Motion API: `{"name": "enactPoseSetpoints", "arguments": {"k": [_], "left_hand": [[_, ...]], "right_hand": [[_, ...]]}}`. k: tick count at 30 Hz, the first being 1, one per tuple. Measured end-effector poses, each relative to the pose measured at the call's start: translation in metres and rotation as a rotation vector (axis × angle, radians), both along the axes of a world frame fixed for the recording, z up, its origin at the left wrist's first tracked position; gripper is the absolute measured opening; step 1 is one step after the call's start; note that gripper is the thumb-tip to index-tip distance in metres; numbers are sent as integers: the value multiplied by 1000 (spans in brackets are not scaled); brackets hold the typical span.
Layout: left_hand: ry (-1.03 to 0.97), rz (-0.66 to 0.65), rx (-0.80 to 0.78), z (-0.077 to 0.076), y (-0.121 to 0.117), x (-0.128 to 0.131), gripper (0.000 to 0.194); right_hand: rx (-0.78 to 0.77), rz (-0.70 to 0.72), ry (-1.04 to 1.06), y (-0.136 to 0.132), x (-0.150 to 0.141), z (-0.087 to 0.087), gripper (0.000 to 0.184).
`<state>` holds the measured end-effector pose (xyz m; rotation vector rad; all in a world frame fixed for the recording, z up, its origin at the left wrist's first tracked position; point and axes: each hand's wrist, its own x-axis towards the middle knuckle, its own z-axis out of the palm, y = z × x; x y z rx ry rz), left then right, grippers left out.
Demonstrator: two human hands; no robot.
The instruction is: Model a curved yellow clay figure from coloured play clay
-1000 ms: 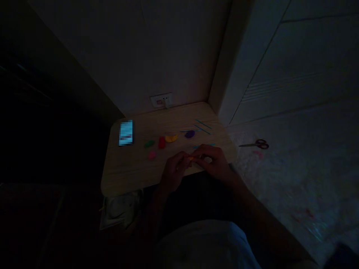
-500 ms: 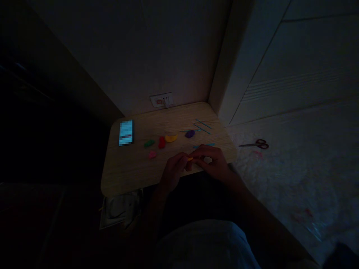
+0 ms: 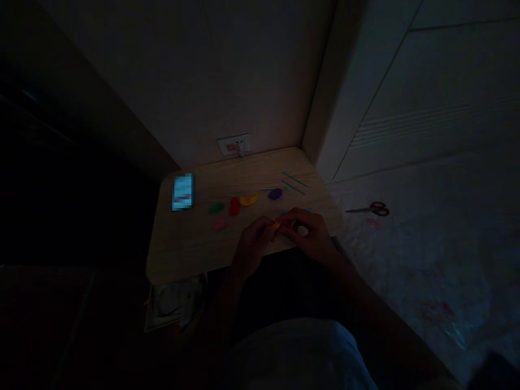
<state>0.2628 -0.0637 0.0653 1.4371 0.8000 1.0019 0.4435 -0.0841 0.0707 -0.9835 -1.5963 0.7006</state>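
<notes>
Between the fingertips of both hands is a small orange-yellow piece of modelling clay. My left hand pinches it from the left, and my right hand has its thumb and fingers closed on it from the right. Both hands are over the front edge of a small wooden table. Beyond them lie lumps of what looks like the same clay: yellow, red, green, pink and purple. Thin blue sticks lie at the right; one is partly behind my right hand.
A phone with a lit screen rests at the table's left. A wall socket with a plug in it is behind the table. Scissors lie on the pale floor covering at the right. The room is very dark.
My fingers have shifted slightly around the clay piece, which has risen a little and turned. The lumps, sticks and phone stay where they were. The picture is darker.
</notes>
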Motion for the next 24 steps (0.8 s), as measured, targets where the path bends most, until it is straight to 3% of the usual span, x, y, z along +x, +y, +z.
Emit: {"name": "enactPoseSetpoints", "arguments": {"k": [12,24], "left_hand": [[61,81,88,1,-4,0,31],[-27,3,53,-2,-2,-1,27]], "right_hand": [[-43,-48,53,-2,-3,2,17],[18,-1,-2,-1,-3,4,20]]}}
